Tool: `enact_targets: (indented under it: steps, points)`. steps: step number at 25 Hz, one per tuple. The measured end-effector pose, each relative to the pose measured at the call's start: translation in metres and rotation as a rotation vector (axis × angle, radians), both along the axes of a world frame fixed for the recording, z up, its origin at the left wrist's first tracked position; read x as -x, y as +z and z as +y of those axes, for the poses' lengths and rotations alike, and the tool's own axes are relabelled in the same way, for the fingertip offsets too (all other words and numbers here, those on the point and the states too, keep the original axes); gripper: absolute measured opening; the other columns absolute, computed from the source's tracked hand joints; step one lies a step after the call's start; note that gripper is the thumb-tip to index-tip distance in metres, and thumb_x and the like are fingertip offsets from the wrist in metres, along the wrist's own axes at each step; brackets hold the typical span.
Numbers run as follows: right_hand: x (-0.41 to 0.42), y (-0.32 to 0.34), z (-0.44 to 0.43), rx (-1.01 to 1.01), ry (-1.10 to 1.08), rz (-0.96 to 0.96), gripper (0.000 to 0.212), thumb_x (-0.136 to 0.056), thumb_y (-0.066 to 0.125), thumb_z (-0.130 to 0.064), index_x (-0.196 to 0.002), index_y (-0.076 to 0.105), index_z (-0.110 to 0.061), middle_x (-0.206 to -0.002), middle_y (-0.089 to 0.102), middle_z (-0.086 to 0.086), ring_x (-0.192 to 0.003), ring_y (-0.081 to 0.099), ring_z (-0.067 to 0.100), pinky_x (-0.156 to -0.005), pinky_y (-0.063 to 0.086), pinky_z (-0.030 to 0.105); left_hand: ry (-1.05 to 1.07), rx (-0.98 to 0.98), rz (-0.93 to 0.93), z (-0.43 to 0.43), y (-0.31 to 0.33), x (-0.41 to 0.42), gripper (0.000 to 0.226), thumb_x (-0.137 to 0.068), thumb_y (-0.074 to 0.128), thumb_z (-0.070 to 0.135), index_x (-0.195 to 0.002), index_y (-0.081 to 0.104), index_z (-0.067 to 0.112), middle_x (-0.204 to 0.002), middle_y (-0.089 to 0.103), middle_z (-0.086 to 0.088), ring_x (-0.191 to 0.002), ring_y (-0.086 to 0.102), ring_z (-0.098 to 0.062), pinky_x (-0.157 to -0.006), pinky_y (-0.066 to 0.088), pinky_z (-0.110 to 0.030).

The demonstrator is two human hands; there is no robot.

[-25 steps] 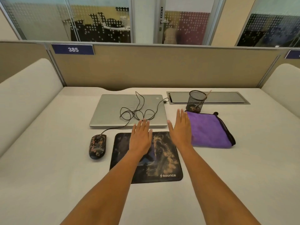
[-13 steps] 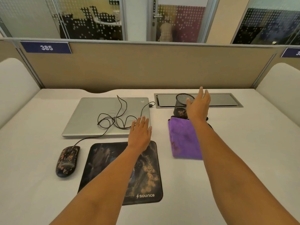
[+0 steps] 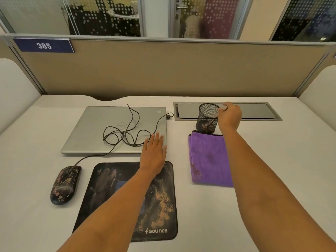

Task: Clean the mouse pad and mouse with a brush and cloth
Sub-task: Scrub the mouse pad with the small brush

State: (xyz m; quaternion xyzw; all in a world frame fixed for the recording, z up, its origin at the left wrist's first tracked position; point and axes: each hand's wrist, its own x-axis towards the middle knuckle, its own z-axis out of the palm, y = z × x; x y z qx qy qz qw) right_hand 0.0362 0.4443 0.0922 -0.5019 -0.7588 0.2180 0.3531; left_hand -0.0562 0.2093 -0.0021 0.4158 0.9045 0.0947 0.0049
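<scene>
A dark patterned mouse pad (image 3: 112, 193) lies at the front of the desk, speckled with light dust. A dusty black wired mouse (image 3: 64, 184) sits just left of it. To the right lies a folded purple cloth (image 3: 209, 159). Behind the cloth stands a black mesh cup (image 3: 207, 115), and the brush head (image 3: 207, 126) shows through the mesh at its bottom. My right hand (image 3: 229, 116) is at the cup's right rim, its fingers curled and pinched together where the brush handle is hidden. My left hand (image 3: 154, 153) lies flat with straight fingers across the pad's far right corner and the laptop's front edge.
A shut silver laptop (image 3: 94, 130) lies behind the pad with the mouse cable (image 3: 127, 135) looped on its lid. A grey cable hatch (image 3: 254, 111) is set into the desk behind the cup. A beige partition (image 3: 163, 70) closes the far edge.
My right hand has gone from open above the cup to curled at its right rim. My left hand has stayed flat at the pad's far edge. The view has shifted slightly.
</scene>
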Motion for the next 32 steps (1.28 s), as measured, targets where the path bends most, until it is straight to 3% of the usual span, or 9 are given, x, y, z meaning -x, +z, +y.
enact_targets:
  steps: [4,8,13,17,19,21,23,28,32]
  points:
    - [0.001,0.001,-0.003,-0.057,-0.018,0.126,0.027,-0.094,0.05,-0.007,-0.117,0.064,-0.004,-0.116,0.063,0.017,-0.107,0.058,0.028,-0.087,0.046,0.03,-0.015,-0.001,-0.024,-0.003,-0.002,0.001,0.052,-0.101,0.014,0.034,-0.149,0.006,0.014,-0.158,0.002,-0.006,-0.145,-0.001,-0.018,-0.119,-0.002,-0.034]
    - [-0.008,0.014,-0.009,-0.15,-0.022,0.213,0.022,-0.093,0.052,-0.01,-0.107,0.067,-0.003,-0.105,0.067,0.016,-0.096,0.061,0.029,-0.076,0.041,0.024,-0.021,-0.016,-0.045,-0.009,0.002,0.0,0.052,-0.101,0.014,0.033,-0.149,0.006,0.014,-0.158,0.003,-0.005,-0.145,0.001,-0.017,-0.118,-0.002,-0.034]
    - [-0.019,0.047,-0.031,-0.116,-0.064,0.534,0.019,-0.09,0.057,-0.012,-0.103,0.069,-0.004,-0.106,0.066,0.013,-0.093,0.061,0.023,-0.078,0.045,0.023,-0.018,-0.03,-0.048,-0.031,0.009,-0.012,0.051,-0.101,0.013,0.033,-0.149,0.007,0.015,-0.158,0.003,-0.004,-0.145,0.0,-0.017,-0.117,-0.003,-0.033]
    - [-0.027,0.061,-0.054,0.132,-0.094,0.748,0.021,-0.093,0.053,-0.013,-0.103,0.067,-0.001,-0.104,0.067,0.013,-0.085,0.065,0.021,-0.085,0.052,0.032,-0.013,-0.026,-0.034,-0.058,0.01,-0.022,0.052,-0.101,0.012,0.033,-0.149,0.006,0.014,-0.158,0.003,-0.004,-0.145,-0.001,-0.017,-0.118,-0.004,-0.034]
    - [-0.031,0.061,-0.069,0.372,-0.054,0.858,0.021,-0.096,0.05,-0.014,-0.101,0.066,-0.002,-0.09,0.066,0.004,-0.068,0.061,0.011,-0.08,0.054,0.028,-0.009,-0.038,-0.025,-0.072,0.009,-0.027,0.051,-0.101,0.012,0.033,-0.149,0.007,0.014,-0.158,0.003,-0.004,-0.145,-0.001,-0.017,-0.118,-0.004,-0.033]
    - [-0.036,0.056,-0.088,0.602,0.023,0.948,0.022,-0.098,0.046,-0.013,-0.104,0.063,-0.002,-0.082,0.06,0.0,-0.071,0.06,0.01,-0.071,0.055,0.022,-0.002,-0.047,-0.031,-0.087,0.007,-0.034,0.052,-0.101,0.013,0.034,-0.149,0.007,0.015,-0.158,0.004,-0.003,-0.145,-0.002,-0.016,-0.118,-0.005,-0.033]
    - [-0.042,0.048,-0.108,0.733,0.092,0.92,0.025,-0.1,0.04,-0.012,-0.11,0.059,0.0,-0.091,0.057,0.008,-0.079,0.06,0.015,-0.064,0.054,0.02,0.005,-0.05,-0.034,-0.1,0.003,-0.039,0.052,-0.101,0.013,0.035,-0.149,0.008,0.015,-0.158,0.004,-0.003,-0.145,-0.002,-0.016,-0.118,-0.005,-0.033]
    - [-0.048,0.029,-0.158,0.83,0.105,0.887,0.017,-0.1,0.036,-0.01,-0.103,0.051,-0.003,-0.102,0.055,0.015,-0.091,0.059,0.021,-0.065,0.054,0.027,0.017,-0.026,-0.024,-0.125,0.001,-0.05,0.053,-0.101,0.011,0.037,-0.149,0.006,0.016,-0.158,0.004,-0.001,-0.145,-0.002,-0.016,-0.115,-0.008,-0.031]
    - [-0.052,0.012,-0.191,0.841,0.097,0.809,0.02,-0.093,0.052,-0.004,-0.111,0.055,0.002,-0.1,0.059,0.014,-0.088,0.06,0.02,-0.059,0.053,0.02,0.004,0.003,-0.014,-0.146,0.0,-0.057,0.053,-0.1,0.009,0.037,-0.149,0.005,0.017,-0.158,0.001,-0.001,-0.145,-0.004,-0.016,-0.114,-0.01,-0.032]
